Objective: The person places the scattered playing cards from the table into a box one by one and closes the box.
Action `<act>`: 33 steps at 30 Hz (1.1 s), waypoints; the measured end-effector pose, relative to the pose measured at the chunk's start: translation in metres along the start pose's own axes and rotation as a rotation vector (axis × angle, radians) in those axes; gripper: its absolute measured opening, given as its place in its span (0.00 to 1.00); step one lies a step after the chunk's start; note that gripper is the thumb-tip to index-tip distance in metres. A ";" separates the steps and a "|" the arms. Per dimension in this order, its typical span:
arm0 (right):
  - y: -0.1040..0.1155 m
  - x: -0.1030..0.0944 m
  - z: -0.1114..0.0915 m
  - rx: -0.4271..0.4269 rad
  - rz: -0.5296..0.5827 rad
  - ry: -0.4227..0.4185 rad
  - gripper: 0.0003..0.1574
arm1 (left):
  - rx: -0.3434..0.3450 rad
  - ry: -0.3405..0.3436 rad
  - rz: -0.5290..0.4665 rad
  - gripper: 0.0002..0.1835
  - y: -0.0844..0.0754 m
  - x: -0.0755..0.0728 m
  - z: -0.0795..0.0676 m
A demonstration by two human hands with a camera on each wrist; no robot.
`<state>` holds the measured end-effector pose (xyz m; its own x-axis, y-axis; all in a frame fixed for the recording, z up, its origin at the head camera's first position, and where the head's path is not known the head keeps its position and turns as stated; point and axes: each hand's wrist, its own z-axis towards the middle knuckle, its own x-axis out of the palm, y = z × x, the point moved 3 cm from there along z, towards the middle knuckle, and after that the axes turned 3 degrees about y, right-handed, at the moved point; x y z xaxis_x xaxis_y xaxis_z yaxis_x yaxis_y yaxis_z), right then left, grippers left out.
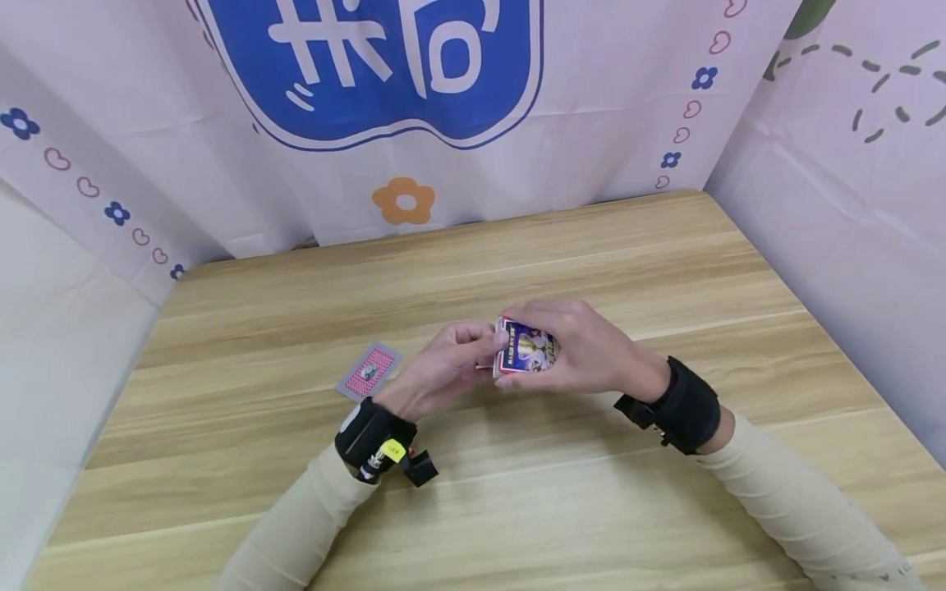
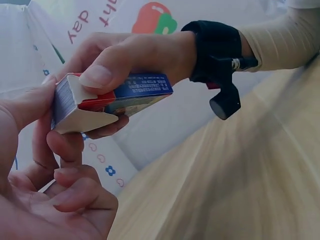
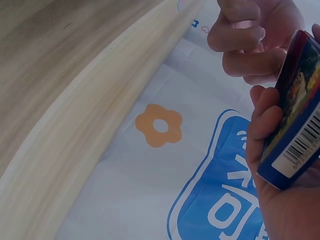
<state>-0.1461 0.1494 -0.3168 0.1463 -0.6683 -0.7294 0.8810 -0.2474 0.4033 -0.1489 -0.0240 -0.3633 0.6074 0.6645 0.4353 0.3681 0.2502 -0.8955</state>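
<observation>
My right hand (image 1: pixel 584 345) grips a small blue and red playing card box (image 1: pixel 528 349), thumb on one side and fingers on the other. The box's end toward my left hand is open, with white flaps and the edges of a card stack (image 2: pixel 64 104) showing in the left wrist view. My left hand (image 1: pixel 451 365) pinches at this open end; its thumb lies against the stack's edge, with curled fingers below. In the right wrist view a barcode marks the box's closed end. A single playing card (image 1: pixel 369 372) lies on the table beside my left hand, its red patterned back up.
The wooden table (image 1: pixel 591 492) extends under both forearms. A printed cloth (image 1: pixel 310 189) with a blue emblem and flowers hangs behind its far edge, and more cloth (image 1: pixel 850 246) hangs along the right side. Black camera straps (image 1: pixel 691 406) circle both wrists.
</observation>
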 end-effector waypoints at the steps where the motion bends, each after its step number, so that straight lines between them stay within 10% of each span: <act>1: 0.000 0.000 0.000 0.000 0.001 0.001 0.39 | 0.000 -0.008 0.007 0.10 -0.001 0.000 0.000; 11: 0.000 0.001 -0.001 0.006 0.002 0.014 0.40 | -0.090 -0.062 0.078 0.11 0.006 -0.007 0.001; 18: -0.005 0.002 -0.003 0.020 -0.015 0.026 0.40 | -0.031 -0.068 0.123 0.14 0.006 -0.009 0.003; 22: -0.007 0.003 -0.004 0.042 -0.044 0.042 0.40 | 0.023 -0.096 0.445 0.16 -0.008 -0.013 -0.001; 27: -0.008 0.002 -0.006 0.063 -0.055 0.059 0.42 | 0.028 -0.144 1.243 0.14 -0.040 -0.034 -0.014; 30: -0.007 0.001 -0.005 0.072 -0.051 0.063 0.43 | -0.118 -0.215 1.646 0.16 -0.054 -0.057 -0.031; 33: -0.007 0.001 -0.005 0.070 -0.038 0.082 0.43 | -0.378 -0.246 1.719 0.28 -0.060 -0.080 -0.050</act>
<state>-0.1496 0.1537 -0.3225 0.1519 -0.5983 -0.7867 0.8533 -0.3223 0.4099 -0.1849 -0.1274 -0.3397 0.3495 0.0666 -0.9346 -0.3601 -0.9113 -0.1996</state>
